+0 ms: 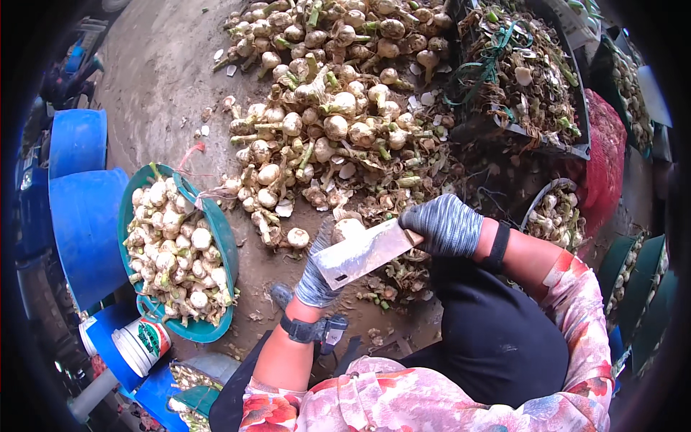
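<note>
My right hand (443, 223), in a grey knit glove, is closed round the wooden handle of a wide metal cleaver (363, 253), whose blade slants down to the left. My left hand (318, 270), also gloved, grips a pale bulb (348, 227) behind the blade; the blade hides part of it. Beyond my hands, a heap of dirty white bulbs with green stalk stubs (335, 126) lies on the dirt floor among trimmings.
A teal tub of cleaned bulbs (180, 255) stands at left beside blue drums (83, 230) and buckets (140, 342). A crate of peelings (522, 79) is at upper right, near a red mesh sack (604, 144), a basket of bulbs (554, 216) and green tubs (640, 295).
</note>
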A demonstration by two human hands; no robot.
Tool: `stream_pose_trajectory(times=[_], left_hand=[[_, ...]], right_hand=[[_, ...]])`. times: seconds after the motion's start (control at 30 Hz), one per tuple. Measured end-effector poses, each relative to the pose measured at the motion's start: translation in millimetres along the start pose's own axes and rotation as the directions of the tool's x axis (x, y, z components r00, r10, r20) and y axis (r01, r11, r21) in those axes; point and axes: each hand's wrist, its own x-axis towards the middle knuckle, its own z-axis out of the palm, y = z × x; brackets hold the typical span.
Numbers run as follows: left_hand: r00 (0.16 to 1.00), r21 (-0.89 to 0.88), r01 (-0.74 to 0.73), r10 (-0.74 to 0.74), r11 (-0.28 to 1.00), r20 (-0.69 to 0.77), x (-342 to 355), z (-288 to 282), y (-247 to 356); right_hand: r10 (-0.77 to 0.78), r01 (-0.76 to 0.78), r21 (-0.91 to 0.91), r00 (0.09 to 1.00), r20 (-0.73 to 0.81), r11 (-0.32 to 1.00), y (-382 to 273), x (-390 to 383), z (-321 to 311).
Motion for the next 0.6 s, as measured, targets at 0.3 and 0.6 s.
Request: stream_pose_trajectory(times=[0.3,0.6], left_hand=[[0.968,-0.162,0.239,-0.249,0.958,-0.045,4.7,8.0,0.2],[0.98,-0.032,0.053,-0.046,0.998,0.195,6.1,1.0,6.9]], right_hand=[[-0.113,0.114,-0.016,0.992,0.057,0.993,-10.3,-1.4,-2.0],[-0.032,0.03,-0.048,0.998,-0.047,0.998,14.0,3.4,16.0]])
